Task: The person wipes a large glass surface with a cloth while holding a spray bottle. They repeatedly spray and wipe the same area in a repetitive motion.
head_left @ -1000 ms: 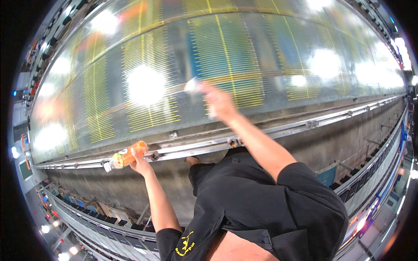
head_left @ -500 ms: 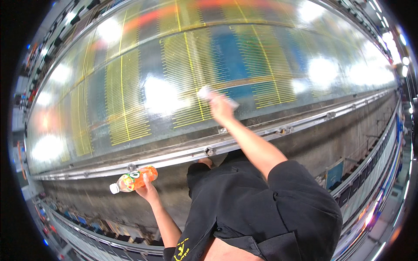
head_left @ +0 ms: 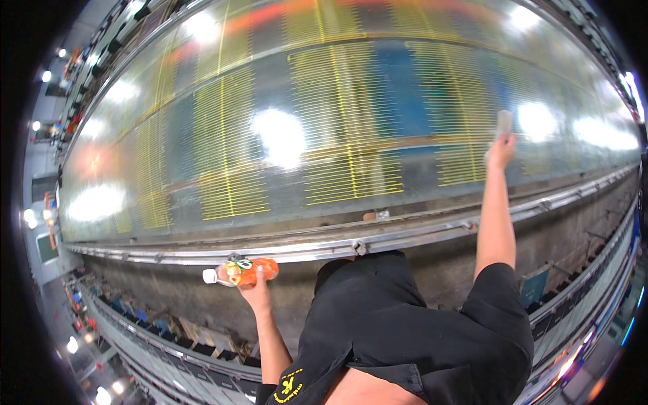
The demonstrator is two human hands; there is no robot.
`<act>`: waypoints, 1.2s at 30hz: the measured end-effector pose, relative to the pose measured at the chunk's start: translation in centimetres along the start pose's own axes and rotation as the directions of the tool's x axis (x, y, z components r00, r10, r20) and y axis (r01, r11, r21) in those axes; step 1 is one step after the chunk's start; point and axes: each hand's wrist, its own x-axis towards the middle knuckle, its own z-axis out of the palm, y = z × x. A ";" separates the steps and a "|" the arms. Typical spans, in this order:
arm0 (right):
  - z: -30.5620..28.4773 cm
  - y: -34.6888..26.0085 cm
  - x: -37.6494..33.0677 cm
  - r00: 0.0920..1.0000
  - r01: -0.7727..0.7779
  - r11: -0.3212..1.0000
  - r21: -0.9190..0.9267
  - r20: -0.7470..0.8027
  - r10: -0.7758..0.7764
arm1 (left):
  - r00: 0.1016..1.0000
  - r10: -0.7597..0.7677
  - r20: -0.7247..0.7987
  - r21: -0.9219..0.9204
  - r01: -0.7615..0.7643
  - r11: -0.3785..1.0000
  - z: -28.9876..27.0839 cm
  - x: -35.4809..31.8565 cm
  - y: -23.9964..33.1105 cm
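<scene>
In my left hand (head_left: 255, 291) is a plastic drink bottle (head_left: 239, 272) with orange contents, a white cap and a colourful label. It lies almost level, cap to the left, in front of the metal rail (head_left: 304, 254). My right hand (head_left: 500, 152) reaches out to the right over the long glossy table (head_left: 283, 196), its fingers closed round a pale, narrow object (head_left: 504, 121). One end of that object sticks out beyond the fingers. Its kind is not clear, and whether it touches the surface I cannot tell.
Yellow comb-like line patterns (head_left: 228, 148) and blue patches (head_left: 403, 88) show across the table, with bright lamp reflections. The metal rail, with fittings (head_left: 360, 248), runs along its near edge. Behind me stands another long table-like structure (head_left: 169, 354).
My right hand has swept to the right over the table with the pale object. In the picture, the bottle and left hand sit slightly further right; the view has turned a little.
</scene>
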 end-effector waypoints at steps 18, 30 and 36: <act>13.0 -21.7 -42.6 -0.002 0.148 0.801 0.580 0.810 -0.586 | 0.981 -0.092 0.173 0.085 0.078 0.993 3.2 -0.8 7.2; -1.0 -16.1 -31.1 0.681 -0.627 0.572 0.528 0.729 0.074 | 0.816 -0.120 0.565 -0.028 0.165 0.986 -2.5 6.7 2.7; -4.3 -16.8 -35.0 0.724 -0.660 0.456 0.596 0.668 0.175 | 0.400 -0.347 0.848 0.477 -0.294 0.828 4.9 11.0 10.5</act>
